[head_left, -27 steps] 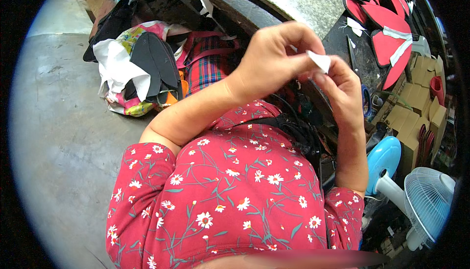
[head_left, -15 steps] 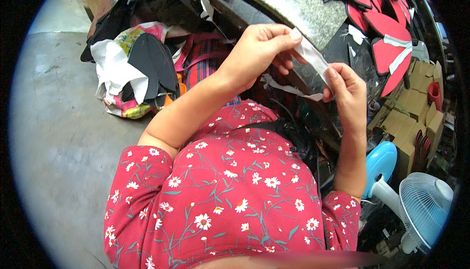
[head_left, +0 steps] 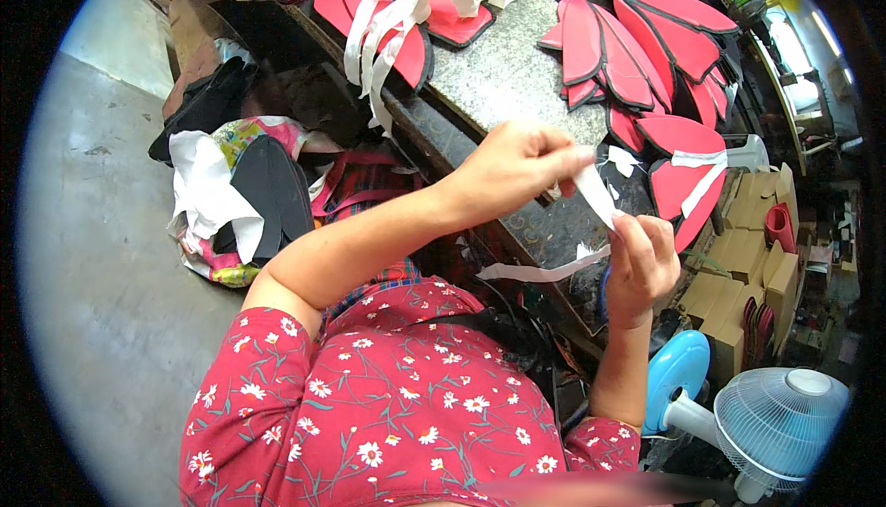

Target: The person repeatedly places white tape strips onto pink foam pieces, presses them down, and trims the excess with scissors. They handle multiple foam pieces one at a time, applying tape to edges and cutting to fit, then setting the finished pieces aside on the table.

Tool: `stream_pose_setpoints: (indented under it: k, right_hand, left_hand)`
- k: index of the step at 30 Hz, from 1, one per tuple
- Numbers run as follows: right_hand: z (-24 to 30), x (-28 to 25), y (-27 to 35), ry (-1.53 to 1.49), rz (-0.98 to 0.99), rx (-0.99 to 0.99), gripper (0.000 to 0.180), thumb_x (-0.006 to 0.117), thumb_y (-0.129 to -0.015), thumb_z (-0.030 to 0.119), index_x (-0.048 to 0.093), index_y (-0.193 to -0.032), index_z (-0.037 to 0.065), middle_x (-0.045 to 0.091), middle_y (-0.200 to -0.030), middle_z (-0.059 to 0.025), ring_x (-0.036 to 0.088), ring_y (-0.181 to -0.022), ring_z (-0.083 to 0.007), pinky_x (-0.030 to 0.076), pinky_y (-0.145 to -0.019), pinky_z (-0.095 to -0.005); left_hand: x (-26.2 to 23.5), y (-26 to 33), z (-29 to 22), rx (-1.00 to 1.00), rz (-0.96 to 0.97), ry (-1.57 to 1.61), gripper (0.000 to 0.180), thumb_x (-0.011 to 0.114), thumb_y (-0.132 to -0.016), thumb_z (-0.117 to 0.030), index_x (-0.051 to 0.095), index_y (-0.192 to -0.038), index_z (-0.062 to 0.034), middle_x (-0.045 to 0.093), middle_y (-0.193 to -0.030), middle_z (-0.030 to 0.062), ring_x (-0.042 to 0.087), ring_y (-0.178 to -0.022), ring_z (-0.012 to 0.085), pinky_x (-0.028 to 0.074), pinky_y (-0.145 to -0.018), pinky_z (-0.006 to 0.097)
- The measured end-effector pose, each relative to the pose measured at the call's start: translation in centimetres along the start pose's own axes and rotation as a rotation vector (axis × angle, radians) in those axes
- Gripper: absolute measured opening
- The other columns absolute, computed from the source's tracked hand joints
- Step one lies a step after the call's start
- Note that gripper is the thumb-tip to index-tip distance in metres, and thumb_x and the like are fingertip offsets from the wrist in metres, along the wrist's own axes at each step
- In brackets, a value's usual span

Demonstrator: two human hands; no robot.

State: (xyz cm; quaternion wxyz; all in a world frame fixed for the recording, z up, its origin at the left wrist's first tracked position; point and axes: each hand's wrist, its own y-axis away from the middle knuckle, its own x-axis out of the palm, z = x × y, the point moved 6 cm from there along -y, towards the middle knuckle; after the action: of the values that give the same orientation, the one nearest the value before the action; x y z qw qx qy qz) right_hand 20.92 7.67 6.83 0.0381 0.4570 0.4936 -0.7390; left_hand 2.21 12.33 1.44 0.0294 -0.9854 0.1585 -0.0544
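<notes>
Thin white fabric-like strip (head_left: 596,195) stretched above scuffed black tabletop (head_left: 551,233) | my left hand (head_left: 519,173) pinched its upper end, my right hand (head_left: 643,262) its lower | uneven tugging risked tearing it | narrow white ribbon (head_left: 544,274) beneath could have snagged on the tabletop's edge

A narrow, flat strip of thin white material (head_left: 596,195) stretches straight between the left hand (head_left: 517,173) and the right hand (head_left: 644,262), slanting down rightward. A longer white length with a ragged edge (head_left: 544,273) trails leftward from beside the right hand; whether they join is hidden.
</notes>
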Motion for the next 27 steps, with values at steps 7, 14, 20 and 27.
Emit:
stream_pose_setpoints:
  k: [7,14,20,27]
  right_hand:
    - [-4.0,-1.0,2.8,-0.423,-0.022,0.615,0.005,0.066,-0.092,-0.001,0.063,-0.095,0.001,0.059,-0.085,-0.0043,0.054,-0.071,-0.0116,0.043,-0.064,-0.0242]
    - [-4.3,0.0,7.1,-0.513,0.063,0.805,0.011,0.065,-0.094,0.004,0.069,-0.103,-0.002,0.057,-0.080,-0.0017,0.053,-0.072,-0.0092,0.042,-0.065,-0.0233]
    - [-5.6,2.1,10.3,-0.789,-0.138,0.925,0.014,0.057,-0.102,0.011,0.056,-0.113,0.003,0.057,-0.083,0.0002,0.052,-0.070,-0.0070,0.042,-0.064,-0.0218]
    - [-6.2,0.4,9.6,-0.825,-0.283,1.000,0.008,0.057,-0.102,0.013,0.059,-0.105,0.006,0.061,-0.085,-0.0008,0.047,-0.066,-0.0029,0.034,-0.056,-0.0179]
  left_hand:
    - [2.1,-12.0,0.1,0.623,-0.325,-1.153,0.032,0.073,-0.084,-0.036,0.070,-0.099,-0.0081,0.067,-0.108,0.0094,0.061,-0.110,0.0299,0.051,-0.089,0.044]
    - [3.1,-19.9,3.1,0.417,-0.104,-1.542,0.025,0.070,-0.083,-0.038,0.075,-0.094,-0.0163,0.073,-0.101,0.0074,0.068,-0.104,0.0271,0.052,-0.088,0.048]
    - [-1.6,-18.3,-2.5,0.632,-0.402,-1.344,0.021,0.060,-0.082,-0.015,0.072,-0.099,-0.0111,0.073,-0.086,0.0168,0.073,-0.080,0.0332,0.059,-0.067,0.044]
    - [-4.1,-7.9,-6.3,1.089,-0.399,-0.937,0.022,0.064,-0.086,-0.006,0.068,-0.108,-0.0080,0.072,-0.093,0.0136,0.071,-0.082,0.0320,0.057,-0.072,0.039]
